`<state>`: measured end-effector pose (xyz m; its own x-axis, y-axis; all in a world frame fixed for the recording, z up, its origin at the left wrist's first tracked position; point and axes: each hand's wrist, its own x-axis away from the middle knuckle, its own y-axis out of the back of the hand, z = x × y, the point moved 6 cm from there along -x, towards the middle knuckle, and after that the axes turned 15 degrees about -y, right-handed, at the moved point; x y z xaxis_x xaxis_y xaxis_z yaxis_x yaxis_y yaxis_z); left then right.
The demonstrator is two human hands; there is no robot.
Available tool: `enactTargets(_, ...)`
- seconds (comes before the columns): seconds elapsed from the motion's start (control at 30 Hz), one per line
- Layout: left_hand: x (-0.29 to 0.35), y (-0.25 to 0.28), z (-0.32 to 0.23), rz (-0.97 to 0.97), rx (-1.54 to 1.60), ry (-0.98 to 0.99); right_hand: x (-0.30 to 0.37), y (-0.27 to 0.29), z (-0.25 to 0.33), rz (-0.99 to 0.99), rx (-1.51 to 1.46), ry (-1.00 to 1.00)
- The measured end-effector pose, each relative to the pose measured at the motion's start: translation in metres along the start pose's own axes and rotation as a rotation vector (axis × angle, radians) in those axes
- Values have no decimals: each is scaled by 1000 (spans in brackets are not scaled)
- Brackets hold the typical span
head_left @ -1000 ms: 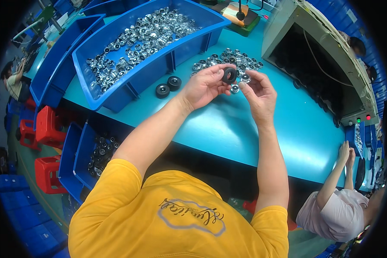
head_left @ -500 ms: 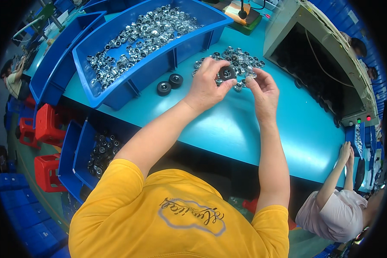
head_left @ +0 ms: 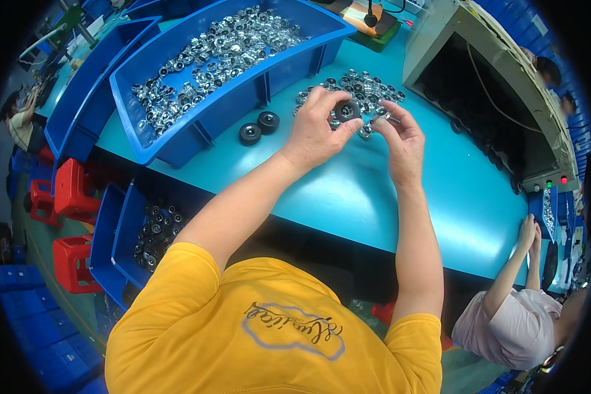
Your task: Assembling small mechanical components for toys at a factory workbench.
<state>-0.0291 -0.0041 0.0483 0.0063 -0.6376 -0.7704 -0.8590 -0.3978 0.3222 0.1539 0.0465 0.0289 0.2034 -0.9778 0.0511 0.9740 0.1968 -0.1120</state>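
Observation:
A small black rubber tyre (head_left: 347, 111) is pinched upright between the thumb and fingers of my left hand (head_left: 312, 133), above the turquoise tabletop. Just to its right, my right hand (head_left: 406, 140) grips a shiny silver wheel hub (head_left: 382, 114) by the fingertips. Tyre and hub are a short way apart. Beyond both hands lies a loose pile of silver hubs (head_left: 368, 85), partly hidden by my fingers. Two black wheels (head_left: 259, 127) with hubs in their middles lie side by side on the table, left of my left hand.
A large blue bin (head_left: 236, 82) of silver hubs stands at the back left. A machine housing (head_left: 433, 39) with black tyres before its dark opening stands at right. Below the table's left edge, a blue bin holds black wheels (head_left: 157, 226). A co-worker's hands (head_left: 530, 233) are at far right.
My right hand has shifted slightly left and up, and the hub in its fingertips has turned more into sight. My left hand and the tyre have barely moved.

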Motion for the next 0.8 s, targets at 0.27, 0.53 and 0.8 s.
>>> enactTargets(0.27,1,-1,1,0,-19,-11,0,-2,-4,58,-48,-43)
enactTargets(0.53,1,-1,0,57,-19,20,-2,-3,-7,60,-22,-60)
enactTargets(0.8,0,1,-2,-4,-60,-66,-1,-5,-6,53,-29,-76)
